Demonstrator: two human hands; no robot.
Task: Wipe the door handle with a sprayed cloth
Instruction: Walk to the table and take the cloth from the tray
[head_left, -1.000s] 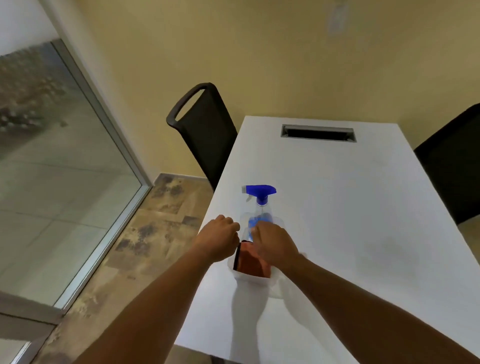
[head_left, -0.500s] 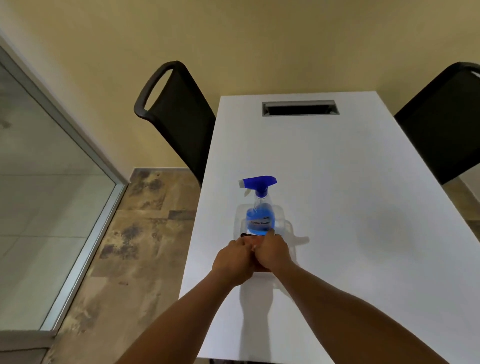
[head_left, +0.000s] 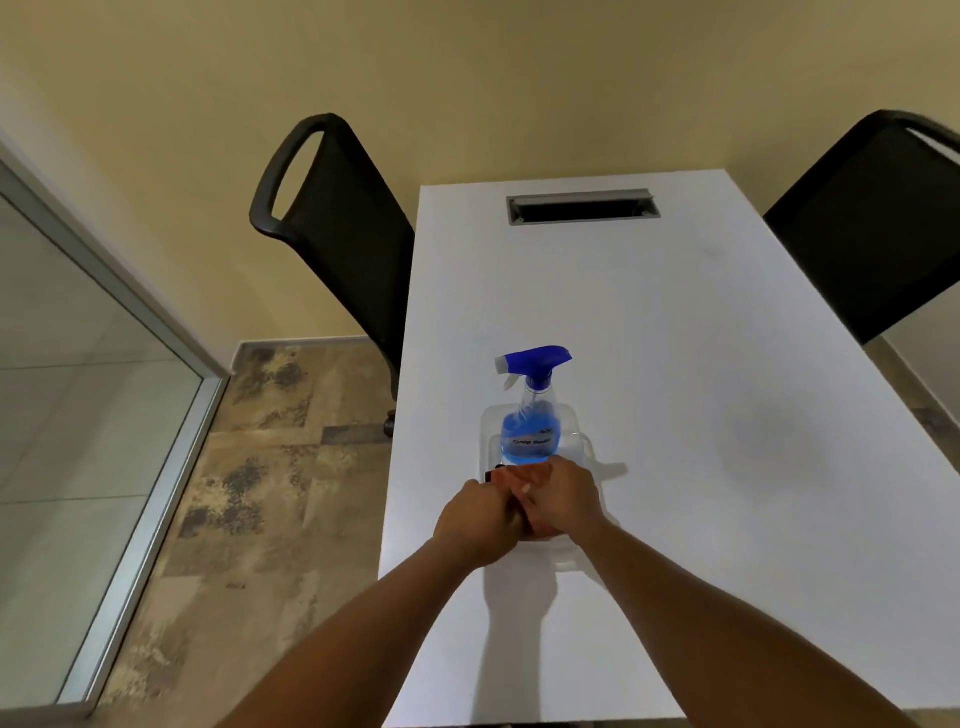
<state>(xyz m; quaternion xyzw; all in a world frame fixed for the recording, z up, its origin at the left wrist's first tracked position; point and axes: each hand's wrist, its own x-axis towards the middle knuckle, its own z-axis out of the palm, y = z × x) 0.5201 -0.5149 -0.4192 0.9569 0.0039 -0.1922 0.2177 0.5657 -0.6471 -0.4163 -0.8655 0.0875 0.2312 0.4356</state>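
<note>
Both hands meet over the near end of a clear plastic tray (head_left: 584, 444) on the white surface (head_left: 675, 364). The left hand (head_left: 475, 522) is curled, fingers closed on the edge of an orange cloth (head_left: 519, 475) that lies in the tray; the right hand (head_left: 566, 499) is pressed on the same cloth from the other side, fingers bent around it, so the two hands touch each other with the cloth between them. Only a small patch of orange shows past the knuckles.

Just behind the cloth, in the far half of the tray, a spray bottle (head_left: 530, 415) stands upright, its blue trigger head pointing left and blue liquid filling its lower part. A label on it is too blurred to read.

Farther along the surface a grey cable slot (head_left: 582, 207) is set near the wall. A black chair (head_left: 337, 234) stands at the left side and another black chair (head_left: 872, 223) at the right. A glass panel (head_left: 78, 389) in a metal frame runs down the left, over a mottled brown tiled floor (head_left: 249, 467).
</note>
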